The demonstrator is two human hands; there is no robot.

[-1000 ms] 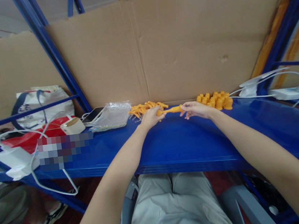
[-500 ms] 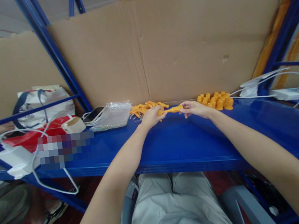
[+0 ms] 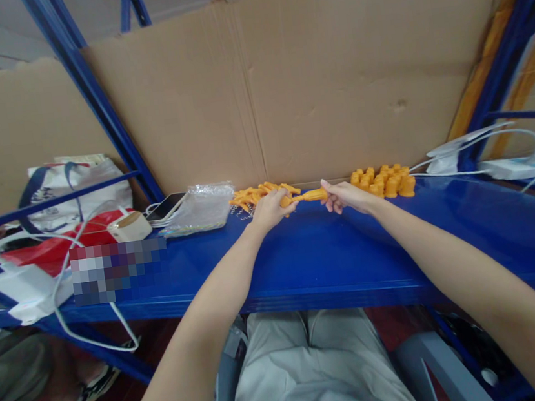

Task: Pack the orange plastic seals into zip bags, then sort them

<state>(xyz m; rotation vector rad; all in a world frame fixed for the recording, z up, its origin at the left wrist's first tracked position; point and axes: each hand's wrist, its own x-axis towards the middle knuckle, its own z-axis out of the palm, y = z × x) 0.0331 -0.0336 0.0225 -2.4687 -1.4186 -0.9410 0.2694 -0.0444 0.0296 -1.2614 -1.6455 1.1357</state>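
Note:
A slim orange plastic piece (image 3: pixel 313 195) stretches level between my two hands, just above the blue shelf top (image 3: pixel 323 258). My left hand (image 3: pixel 271 210) is closed around its left end. The fingers of my right hand (image 3: pixel 340 197) grip the right end, thumb on top. Behind and left of my left hand lies a heap of loose orange plastic parts (image 3: pixel 250 196), with small metal bits (image 3: pixel 241 213) beside it. Upright orange pieces (image 3: pixel 382 181) stand in a cluster just beyond my right hand. The exact kind of the held piece is too small to tell.
To the left lie a clear plastic bag (image 3: pixel 203 211), a phone (image 3: pixel 170 206), a white charger (image 3: pixel 129 227) with cables and a red bag (image 3: pixel 100 231). A cardboard sheet (image 3: pixel 331 82) closes off the back. A power strip (image 3: pixel 526 165) lies at the right.
My right hand has turned and shifted its grip at the right end of the orange piece, its thumb now higher. My left hand stays nearly in place.

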